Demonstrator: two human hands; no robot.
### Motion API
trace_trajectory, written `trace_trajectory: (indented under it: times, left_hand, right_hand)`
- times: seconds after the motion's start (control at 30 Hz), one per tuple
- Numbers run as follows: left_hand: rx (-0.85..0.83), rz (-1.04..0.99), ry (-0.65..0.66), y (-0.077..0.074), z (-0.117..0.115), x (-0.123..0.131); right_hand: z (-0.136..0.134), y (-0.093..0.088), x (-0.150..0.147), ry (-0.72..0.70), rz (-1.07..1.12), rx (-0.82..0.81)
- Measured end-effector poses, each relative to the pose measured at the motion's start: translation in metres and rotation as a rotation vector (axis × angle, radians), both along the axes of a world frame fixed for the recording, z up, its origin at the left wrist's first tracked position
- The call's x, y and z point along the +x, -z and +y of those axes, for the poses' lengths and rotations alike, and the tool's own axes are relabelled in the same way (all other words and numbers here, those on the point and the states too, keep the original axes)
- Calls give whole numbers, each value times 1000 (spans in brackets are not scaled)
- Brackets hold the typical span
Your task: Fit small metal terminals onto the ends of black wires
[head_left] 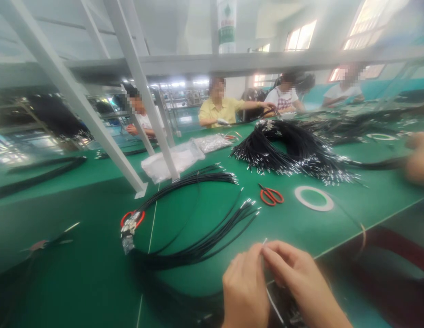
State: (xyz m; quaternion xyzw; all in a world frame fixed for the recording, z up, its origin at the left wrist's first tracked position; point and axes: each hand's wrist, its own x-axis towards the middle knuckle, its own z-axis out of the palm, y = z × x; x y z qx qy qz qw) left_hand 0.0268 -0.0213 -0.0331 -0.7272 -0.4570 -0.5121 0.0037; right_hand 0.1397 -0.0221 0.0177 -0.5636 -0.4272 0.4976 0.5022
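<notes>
My left hand [244,287] and my right hand [297,273] meet at the front edge of the green bench. Both are closed, with the fingertips pinched together around a thin cable [275,306]. Its pale tip pokes out above the fingers, and a whitish length hangs below, between the palms. The fingers cover the part in between. Left of my hands lies a curved bundle of black cables [212,243] with silvery-white ends. Another black bundle [194,178] curves behind it. Scissors with red handles [272,197] rest beyond my hands.
A roll of white tape [313,198] lies at the right, near a large heap of black cables [287,146]. Slanted white posts [119,150] stand on the bench beside plastic bags [174,159]. Several co-workers sit opposite; a blurred hand [419,159] shows at the right edge.
</notes>
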Motion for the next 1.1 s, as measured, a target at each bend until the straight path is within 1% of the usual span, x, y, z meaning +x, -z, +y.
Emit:
trace_trajectory:
  times: [0.17,0.23,0.3,0.4,0.5,0.6,0.77,0.83,0.97,1.1]
  left_hand:
    - [-388,-260,106,-10,-2,-2]
    - [-492,-340,136,-13,-3,-3]
    - [-551,-401,153,-16,-3,-2]
    - [-599,-483,174,-18,-4,-1]
    - [-646,-546,190,-20,-3,0]
    - [-684,-552,195,-21,-3,-1]
    - [-703,-568,202,-22,-1,-3]
    - [-694,-583,206,-23,-1,-3]
    - [-712,-594,167,-26,1,-5]
    - [-731,-595,116,-29,5,-11]
  right_hand:
    - [4,4,0,-28,5,31]
    - [4,3,-1,-23,-9,25]
    - [4,2,-2,-22,-25,10]
    - [2,1,-3,-16,-44,17]
    - [2,4,-3,-7,-91,65]
    - [2,5,-4,0,-110,91]
    - [0,0,-5,16,-85,28]
    - [-1,-1,-5,17,-98,47]
    - [-2,0,-5,22,-148,86]
    - [-5,1,-5,30,-201,62]
